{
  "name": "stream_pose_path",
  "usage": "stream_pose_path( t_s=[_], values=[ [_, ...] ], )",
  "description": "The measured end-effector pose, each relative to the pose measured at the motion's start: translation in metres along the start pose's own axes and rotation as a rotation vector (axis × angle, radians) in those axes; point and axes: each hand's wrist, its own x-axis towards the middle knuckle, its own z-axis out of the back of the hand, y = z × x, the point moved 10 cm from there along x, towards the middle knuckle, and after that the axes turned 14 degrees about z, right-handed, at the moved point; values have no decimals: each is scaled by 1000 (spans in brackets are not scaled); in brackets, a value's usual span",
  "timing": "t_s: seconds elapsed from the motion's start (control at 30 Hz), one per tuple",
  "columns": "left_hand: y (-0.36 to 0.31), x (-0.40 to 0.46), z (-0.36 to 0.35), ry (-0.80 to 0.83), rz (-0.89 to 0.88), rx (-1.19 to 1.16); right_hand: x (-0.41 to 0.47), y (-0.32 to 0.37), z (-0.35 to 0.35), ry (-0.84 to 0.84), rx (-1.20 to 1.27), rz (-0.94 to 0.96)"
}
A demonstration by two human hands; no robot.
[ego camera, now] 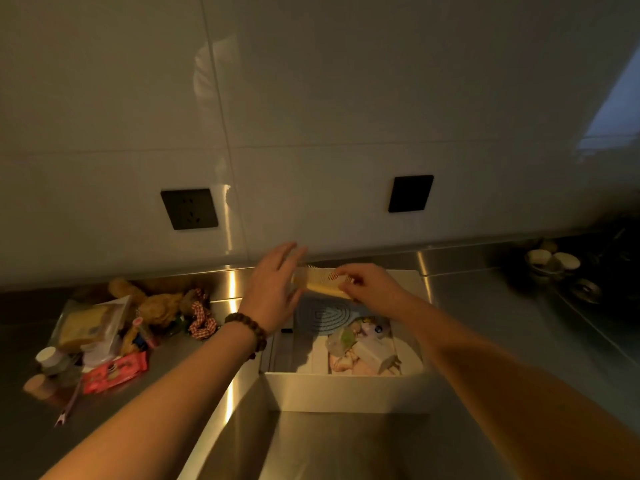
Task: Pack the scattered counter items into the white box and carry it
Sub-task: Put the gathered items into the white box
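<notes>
A pale yellow plastic comb point(323, 283) hangs over the far end of the open white cardboard box point(341, 388), which sits on the brushed steel desk point(485, 306) with its near end over a sunken steel sink point(311, 445). The right hand point(372, 284) pinches the comb's right end between thumb and fingertips. The left hand point(273, 289), wearing a brown beaded bracelet point(250, 329), is spread with straight fingers at the comb's left end; whether it touches the comb I cannot tell. Under both hands, inside the box, lie a round blue ribbed mat point(323, 315) and small pale packets point(363, 351). Left of the left hand, a heap stays on the desk: a brown plush toy point(156, 301), a red checked fabric scrunchie point(201, 315), a red snack wrapper point(116, 370).
</notes>
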Motion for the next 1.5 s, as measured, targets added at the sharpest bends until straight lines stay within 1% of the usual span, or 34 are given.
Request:
stream_pose_path(
  t_s=[0.07, 0.17, 0.27, 0.33, 0.4, 0.47, 0.53, 0.7, 0.73, 0.8, 0.83, 0.87, 0.93, 1.0, 1.03, 1.13, 1.23, 1.4, 1.5],
  values=[
    [-4, 9, -11, 57, 1, 19, -1, -8, -4, 19, -7, -4],
    [-8, 16, -30, 138, 7, 45, -2, -20, -2, -17, -29, -6],
    [-13, 22, -49, 164, -11, 139, -4, -30, -1, -31, -106, 11],
    [-17, 26, -63, 157, -15, 229, -4, -33, 1, -42, -260, 47],
    [-17, 28, -79, 156, -1, 313, -5, -35, -1, -30, -475, 90],
    [-15, 29, -94, 171, 22, 390, -7, -41, -11, 21, -690, 131],
    [-12, 29, -109, 209, 40, 444, -11, -53, -22, 94, -784, 113],
    [2, 23, -138, 351, 107, 531, -10, -74, -41, 200, -798, 89],
    [6, 22, -142, 377, 131, 516, -10, -78, -43, 198, -746, 81],
    [11, 19, -146, 424, 178, 411, -14, -87, -47, 212, -596, 40],
    [11, 16, -147, 450, 184, 354, -19, -92, -50, 256, -537, 6],
    [11, 12, -150, 487, 172, 326, -24, -97, -55, 321, -509, -23],
    [8, -1, -157, 585, 122, 368, -34, -101, -62, 419, -531, -51],
    [8, -11, -158, 635, 105, 428, -39, -100, -61, 425, -545, -65],
    [9, -14, -156, 642, 117, 418, -41, -97, -59, 407, -534, -70],
    [8, -21, -143, 626, 149, 341, -48, -85, -54, 340, -480, -75],
    [3, -25, -121, 555, 148, 301, -56, -66, -53, 302, -437, -71],
    [-2, -35, -65, 328, 128, 232, -60, -17, -61, 269, -404, -8],
    [10, -50, -26, 185, 171, 217, -56, 14, -74, 246, -324, 36]
  ],
)
